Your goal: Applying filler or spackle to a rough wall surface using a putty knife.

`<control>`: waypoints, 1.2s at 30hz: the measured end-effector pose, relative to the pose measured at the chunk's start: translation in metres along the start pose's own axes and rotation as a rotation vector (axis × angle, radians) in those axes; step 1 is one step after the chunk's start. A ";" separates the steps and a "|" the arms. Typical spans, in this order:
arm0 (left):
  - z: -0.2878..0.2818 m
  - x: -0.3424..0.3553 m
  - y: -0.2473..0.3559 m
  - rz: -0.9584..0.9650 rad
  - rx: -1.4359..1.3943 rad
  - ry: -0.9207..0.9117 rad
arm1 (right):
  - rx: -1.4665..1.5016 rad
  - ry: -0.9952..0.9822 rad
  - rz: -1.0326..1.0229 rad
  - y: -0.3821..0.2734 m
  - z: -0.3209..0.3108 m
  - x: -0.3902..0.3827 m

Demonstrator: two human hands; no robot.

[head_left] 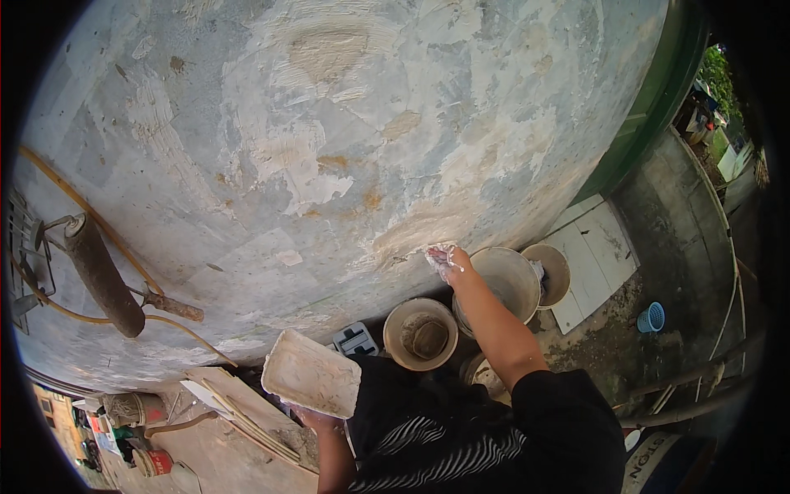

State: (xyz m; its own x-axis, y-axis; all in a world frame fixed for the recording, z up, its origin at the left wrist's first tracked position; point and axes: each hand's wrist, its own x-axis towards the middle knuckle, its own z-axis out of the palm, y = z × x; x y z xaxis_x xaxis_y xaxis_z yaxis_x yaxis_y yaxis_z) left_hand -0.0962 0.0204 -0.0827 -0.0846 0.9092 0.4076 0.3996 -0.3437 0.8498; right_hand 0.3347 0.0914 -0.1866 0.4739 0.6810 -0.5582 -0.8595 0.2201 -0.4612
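My left hand [317, 420] holds a shallow rectangular tray [311, 375] from below, its fingers partly hidden under it. The tray is tilted, and its inside is coated with pale plaster. My right hand [448, 262] is stretched out to the wall [271, 206], with white plaster smeared over its fingers. Those fingers reach toward a fresh beige plaster patch [424, 233] low on the wall; whether they touch it I cannot tell. Below my right forearm stand a large pale bucket [520, 270] and a round bucket [395, 317] with grey residue inside.
A paint roller [103, 276] hangs at the left beside a yellow hose [86, 206]. Boards [255, 420] lean near the tray. White panels [594, 255] lie by a green door frame [629, 132]. A blue basket [651, 318] stands on the floor at right.
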 end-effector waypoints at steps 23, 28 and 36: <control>0.008 -0.006 0.013 0.120 -0.262 -0.167 | -0.056 -0.185 -0.169 -0.054 0.016 -0.036; 0.018 -0.006 0.017 0.332 -0.114 -0.237 | 0.086 -0.450 -0.335 -0.121 0.046 -0.163; 0.041 -0.009 0.042 0.004 -0.843 -0.220 | -0.001 -0.509 -0.406 -0.137 0.053 -0.268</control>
State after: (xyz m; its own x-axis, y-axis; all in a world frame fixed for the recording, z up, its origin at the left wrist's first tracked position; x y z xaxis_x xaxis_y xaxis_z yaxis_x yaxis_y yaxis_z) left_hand -0.0412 0.0074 -0.0640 0.1288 0.9022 0.4116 -0.4165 -0.3274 0.8481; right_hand 0.3156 -0.0842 0.0621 0.6111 0.7895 0.0575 -0.6306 0.5294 -0.5675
